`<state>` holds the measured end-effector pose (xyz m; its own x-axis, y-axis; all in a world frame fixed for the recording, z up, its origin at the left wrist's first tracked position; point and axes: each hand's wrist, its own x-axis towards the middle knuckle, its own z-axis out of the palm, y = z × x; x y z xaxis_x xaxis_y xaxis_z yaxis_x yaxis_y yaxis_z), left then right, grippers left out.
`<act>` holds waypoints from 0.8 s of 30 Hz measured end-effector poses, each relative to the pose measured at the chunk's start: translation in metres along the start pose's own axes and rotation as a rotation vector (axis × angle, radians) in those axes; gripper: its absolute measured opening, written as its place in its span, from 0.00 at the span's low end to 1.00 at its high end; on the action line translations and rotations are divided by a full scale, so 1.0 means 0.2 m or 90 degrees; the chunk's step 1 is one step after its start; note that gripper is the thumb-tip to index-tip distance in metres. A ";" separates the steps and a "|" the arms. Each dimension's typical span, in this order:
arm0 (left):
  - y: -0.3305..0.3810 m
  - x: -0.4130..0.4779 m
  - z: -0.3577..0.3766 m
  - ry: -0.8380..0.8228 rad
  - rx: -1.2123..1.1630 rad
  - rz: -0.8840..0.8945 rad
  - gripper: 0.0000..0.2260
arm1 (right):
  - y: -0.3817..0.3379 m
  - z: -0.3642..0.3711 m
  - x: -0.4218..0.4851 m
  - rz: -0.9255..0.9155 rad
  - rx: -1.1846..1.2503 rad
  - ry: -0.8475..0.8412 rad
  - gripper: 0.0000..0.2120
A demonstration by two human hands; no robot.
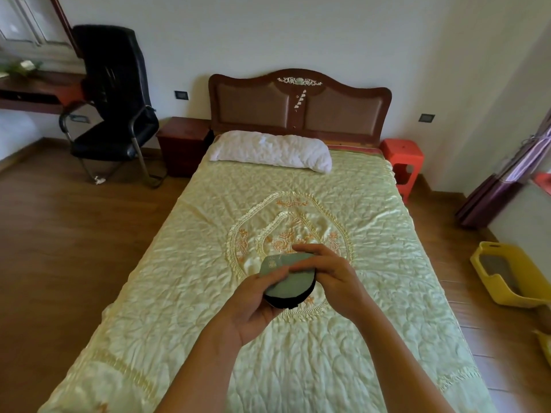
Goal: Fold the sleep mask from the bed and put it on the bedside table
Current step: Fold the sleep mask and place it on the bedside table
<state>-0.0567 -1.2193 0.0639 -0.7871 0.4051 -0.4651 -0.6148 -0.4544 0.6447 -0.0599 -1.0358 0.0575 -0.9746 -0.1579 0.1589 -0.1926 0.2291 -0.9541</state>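
Note:
A grey-green sleep mask [293, 282] with a black underside is folded in half and held in the air above the middle of the bed [208, 263]. My left hand [255, 305] grips it from below, thumb on its top face. My right hand [326, 274] pinches its right side, fingers curled over the far edge. The dark red bedside table [183, 140] stands at the left of the headboard, far from both hands.
A white pillow [271, 150] lies at the head of the bed. A black office chair [114, 99] stands left of the bedside table. A red plastic stool [404, 162] is at the bed's right, and a yellow bin [507, 275] lies on the wooden floor.

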 end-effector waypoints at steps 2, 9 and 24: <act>0.00 0.00 0.00 0.014 0.030 0.035 0.17 | -0.02 0.00 -0.01 0.028 0.098 0.063 0.25; -0.02 0.01 -0.05 0.097 0.050 0.065 0.17 | 0.00 0.07 -0.07 0.230 0.226 0.138 0.15; -0.06 -0.14 -0.33 0.254 0.074 0.122 0.13 | 0.05 0.44 -0.08 0.346 0.214 0.008 0.10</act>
<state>-0.0311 -1.2771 0.0284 -0.8581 -0.0248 -0.5130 -0.4642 -0.3897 0.7954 -0.0358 -1.1157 0.0219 -0.9246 -0.0927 -0.3695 0.3743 -0.0400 -0.9265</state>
